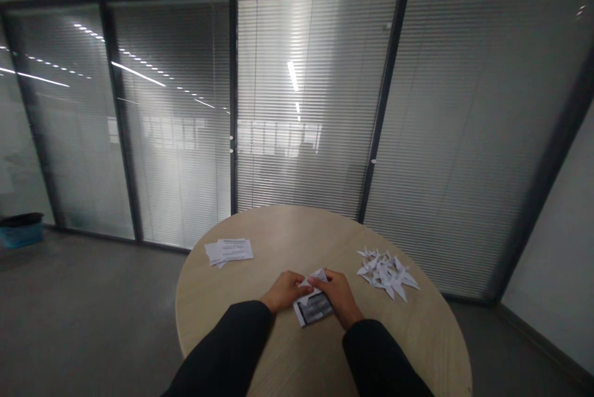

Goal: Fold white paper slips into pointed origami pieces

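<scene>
A printed sheet of paper (315, 308) lies partly folded under my hands near the middle of the round table. Its upper part is turned over, and a dark printed picture shows on the lower part. My left hand (284, 290) grips its left side, with the thumb pressed on the fold. From the right, my right hand (340, 294) pinches the upper edge, thumb tip close to the other thumb. The fingers beneath the paper are hidden.
Printed paper sheets (234, 250) lie loosely stacked at the table's left. A pile of folded white paper shapes (386, 272), pointed like cranes, sits at the right. The round wooden table (292, 224) stands before glass partitions with blinds (310, 100). A blue bin (21, 233) is on the floor far left.
</scene>
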The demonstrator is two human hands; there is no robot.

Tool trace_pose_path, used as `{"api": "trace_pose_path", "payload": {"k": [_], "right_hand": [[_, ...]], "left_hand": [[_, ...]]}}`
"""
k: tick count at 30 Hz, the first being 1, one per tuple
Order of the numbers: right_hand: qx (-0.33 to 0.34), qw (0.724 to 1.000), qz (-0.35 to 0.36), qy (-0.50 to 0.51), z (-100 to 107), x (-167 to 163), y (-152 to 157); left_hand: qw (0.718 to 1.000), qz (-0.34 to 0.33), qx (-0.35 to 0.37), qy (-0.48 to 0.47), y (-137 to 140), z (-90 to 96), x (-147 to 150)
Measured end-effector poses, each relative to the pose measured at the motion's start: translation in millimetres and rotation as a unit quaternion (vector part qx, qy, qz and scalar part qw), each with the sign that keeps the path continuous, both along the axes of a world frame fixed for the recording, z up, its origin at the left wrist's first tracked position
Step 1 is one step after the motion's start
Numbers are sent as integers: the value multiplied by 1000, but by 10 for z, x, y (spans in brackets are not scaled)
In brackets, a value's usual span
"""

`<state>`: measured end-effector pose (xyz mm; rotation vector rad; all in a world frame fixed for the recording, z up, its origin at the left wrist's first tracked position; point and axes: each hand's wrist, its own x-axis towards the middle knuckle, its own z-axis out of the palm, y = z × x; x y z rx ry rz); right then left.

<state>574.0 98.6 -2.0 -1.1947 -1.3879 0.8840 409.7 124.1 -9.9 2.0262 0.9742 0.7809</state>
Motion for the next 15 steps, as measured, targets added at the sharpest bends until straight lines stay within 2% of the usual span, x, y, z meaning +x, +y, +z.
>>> {"api": "trace_pose_path", "payload": {"k": [8, 15], "right_hand": [[22, 998, -38, 53, 30, 20, -15], [28, 996, -59, 56, 35, 31, -20]], "left_hand": [[999, -15, -31, -18, 19, -7, 9], [996, -16, -74, -45, -39, 56, 17]]}}
